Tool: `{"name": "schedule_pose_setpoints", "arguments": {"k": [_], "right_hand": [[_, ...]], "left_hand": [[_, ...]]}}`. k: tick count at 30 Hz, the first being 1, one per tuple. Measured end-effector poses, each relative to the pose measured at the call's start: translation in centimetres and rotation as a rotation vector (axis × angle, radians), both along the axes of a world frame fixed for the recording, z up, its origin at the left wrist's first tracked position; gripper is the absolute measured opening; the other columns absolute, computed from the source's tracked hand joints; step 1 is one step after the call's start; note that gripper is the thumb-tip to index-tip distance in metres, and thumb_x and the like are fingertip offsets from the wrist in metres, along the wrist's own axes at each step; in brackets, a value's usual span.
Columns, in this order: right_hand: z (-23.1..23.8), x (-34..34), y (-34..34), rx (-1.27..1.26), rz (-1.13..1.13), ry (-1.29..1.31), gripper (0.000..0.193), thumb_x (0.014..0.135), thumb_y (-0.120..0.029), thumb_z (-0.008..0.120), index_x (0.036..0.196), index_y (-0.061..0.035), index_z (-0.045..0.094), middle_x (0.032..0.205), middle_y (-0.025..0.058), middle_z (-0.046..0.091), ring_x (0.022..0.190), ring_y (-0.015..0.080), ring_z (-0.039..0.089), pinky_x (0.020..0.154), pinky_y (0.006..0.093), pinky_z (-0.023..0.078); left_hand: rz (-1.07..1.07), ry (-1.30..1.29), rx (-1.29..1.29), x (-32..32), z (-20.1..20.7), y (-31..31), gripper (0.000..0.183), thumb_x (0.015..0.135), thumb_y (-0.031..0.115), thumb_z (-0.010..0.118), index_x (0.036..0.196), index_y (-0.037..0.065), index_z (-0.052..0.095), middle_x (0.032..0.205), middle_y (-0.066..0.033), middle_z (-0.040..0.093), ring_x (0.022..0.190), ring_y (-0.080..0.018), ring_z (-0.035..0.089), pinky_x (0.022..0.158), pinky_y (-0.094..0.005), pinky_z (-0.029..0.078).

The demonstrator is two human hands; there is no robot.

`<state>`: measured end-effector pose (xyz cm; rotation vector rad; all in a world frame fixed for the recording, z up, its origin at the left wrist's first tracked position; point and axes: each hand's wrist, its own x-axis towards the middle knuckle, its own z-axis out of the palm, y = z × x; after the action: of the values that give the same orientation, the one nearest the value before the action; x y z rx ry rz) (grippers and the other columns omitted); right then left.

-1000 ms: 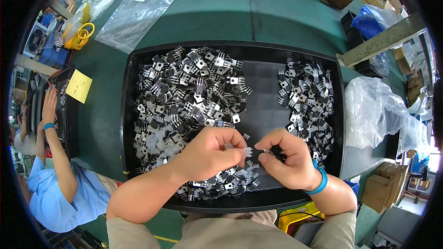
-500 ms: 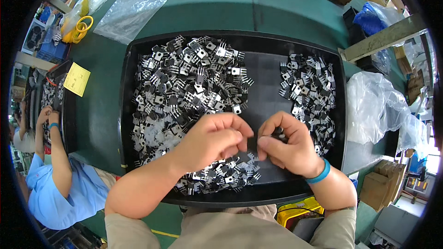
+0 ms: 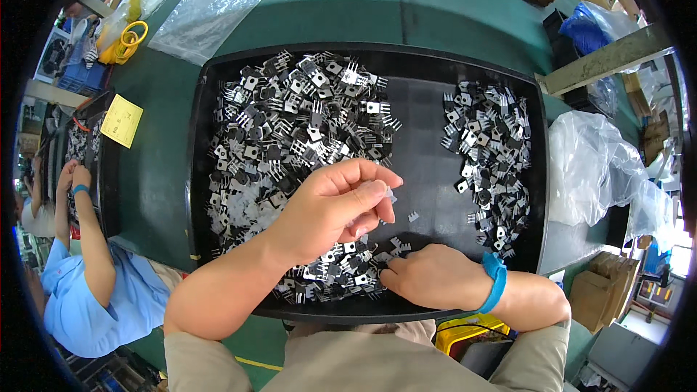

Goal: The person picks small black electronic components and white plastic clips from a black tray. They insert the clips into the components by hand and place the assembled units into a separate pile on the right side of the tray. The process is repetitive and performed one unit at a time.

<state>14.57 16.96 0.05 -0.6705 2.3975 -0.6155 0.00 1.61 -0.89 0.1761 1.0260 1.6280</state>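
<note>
My left hand (image 3: 347,207) is over the middle of a black tray (image 3: 327,311), thumb and fingers pinched on a small translucent white plastic piece (image 3: 390,195). My right hand (image 3: 439,277) is lowered at the right end of the near pile of transistors (image 3: 341,274); its fingertips are hidden beneath it. Beside its fingers lie a few pale comb-shaped pieces (image 3: 396,245), with a single one (image 3: 413,216) apart on the tray floor. A large heap of black and silver three-legged transistors (image 3: 298,112) fills the left side, with white translucent plastic pieces (image 3: 247,207) at its near left.
Another batch of transistors (image 3: 497,149) lies along the tray's right side. Clear plastic bags rest on the green table (image 3: 334,11) and right of the tray (image 3: 588,167). At left are a yellow paper tag (image 3: 122,121) and a co-worker in a blue shirt (image 3: 102,305).
My right hand has moved down and left to the near pile, and the dark part in its fingers no longer shows. My left hand has shifted slightly up; a white piece now shows in its pinch.
</note>
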Motion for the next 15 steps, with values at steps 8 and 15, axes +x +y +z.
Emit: {"name": "schedule_pose_setpoints", "arguments": {"k": [8,15], "right_hand": [[0.1,-1.0,1.4,-0.532,-0.296,-0.002,0.015,0.079,-0.009,0.063,0.091,-0.0029,0.057,0.072,0.0113,0.061,0.061,0.0299,0.062,0.054,0.0385,0.049],[1.4,-0.8,2.4,-0.864,-0.841,0.21,0.03,0.078,-0.01,0.078,0.097,-0.0023,0.057,0.084,0.0055,0.065,0.072,0.0112,0.06,0.066,0.0265,0.048]], "left_hand": [[-0.016,0.058,-0.024,0.1,0.3,0.1,0.022,0.092,0.001,0.05,0.113,0.001,0.058,0.092,-0.0151,0.065,0.055,-0.0048,0.044,0.048,-0.018,0.034],[-0.039,-0.026,-0.05,0.2,0.4,0.3,0.011,0.092,0.005,0.055,0.103,0.004,0.057,0.091,-0.0139,0.067,0.054,-0.0048,0.044,0.046,-0.0195,0.033]]}}
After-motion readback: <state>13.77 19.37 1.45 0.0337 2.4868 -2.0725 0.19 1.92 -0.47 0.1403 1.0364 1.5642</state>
